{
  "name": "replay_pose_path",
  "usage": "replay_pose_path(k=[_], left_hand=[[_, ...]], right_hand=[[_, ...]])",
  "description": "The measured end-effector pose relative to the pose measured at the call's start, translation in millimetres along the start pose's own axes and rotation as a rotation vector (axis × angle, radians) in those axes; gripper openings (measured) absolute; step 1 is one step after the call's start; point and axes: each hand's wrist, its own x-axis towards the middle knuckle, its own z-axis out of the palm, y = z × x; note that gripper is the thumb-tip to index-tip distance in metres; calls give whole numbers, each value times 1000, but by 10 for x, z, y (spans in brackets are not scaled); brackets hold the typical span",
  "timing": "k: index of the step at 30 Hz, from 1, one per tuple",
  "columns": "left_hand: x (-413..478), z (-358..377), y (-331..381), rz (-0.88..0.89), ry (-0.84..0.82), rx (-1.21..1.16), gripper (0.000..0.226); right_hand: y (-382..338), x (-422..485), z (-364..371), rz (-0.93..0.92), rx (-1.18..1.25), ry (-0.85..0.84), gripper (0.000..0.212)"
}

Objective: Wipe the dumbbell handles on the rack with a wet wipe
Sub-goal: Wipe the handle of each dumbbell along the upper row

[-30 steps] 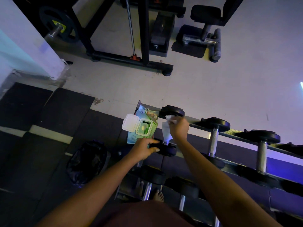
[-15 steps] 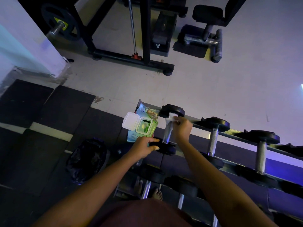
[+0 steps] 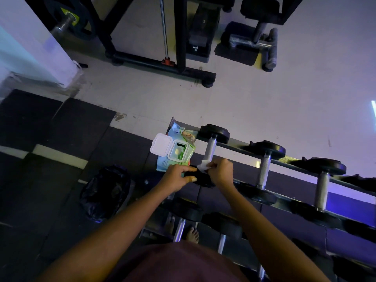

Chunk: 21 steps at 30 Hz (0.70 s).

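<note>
The right hand [image 3: 220, 173], fingers pinching the crumpled white wet wipe [image 3: 204, 165], has slid to the knurled metal handle's [image 3: 210, 148] near end; the left hand [image 3: 176, 177] grips the round black dumbbell head [image 3: 204, 181].

Legible text: none confirmed. Black weight block [image 3: 198, 35] on the floor bears a small white mark, with letters too small to read. Wet wipe pack [image 3: 179, 151] has printed lines and a round logo, all unreadable.

Bare forearms [image 3: 114, 226], maroon garment [image 3: 183, 263], bare feet [image 3: 192, 234]
</note>
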Motion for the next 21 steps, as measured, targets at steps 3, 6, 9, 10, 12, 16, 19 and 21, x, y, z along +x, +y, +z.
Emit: replay_pose_path(k=[3,6,9,10,12,16,19,21], left_hand=[[-9,-11,10,0,-8,-10,41],[-2,-17,15,2,-20,0,41],[9,-18,9,7,-19,10,40],[15,-17,3,4,-18,12,40],[25,-22,0,-1,-18,14,41],[25,-21,-5,-14,-16,12,43],[14,-11,5,-12,-11,4,42],[10,-7,5,-18,-7,-4,42]], right_hand=[[-87,195,-62,5,48,30,16],[-188,472,-132,-18,37,104,15],[-214,638,-163,-5,68,163,16],[-210,630,-146,15,81,172,16],[-188,516,-81,66,89,158,15],[-64,115,49,61,3,44,10],[-19,-14,48,-10,-59,12,16],[-78,91,11,-12,-20,51,15]])
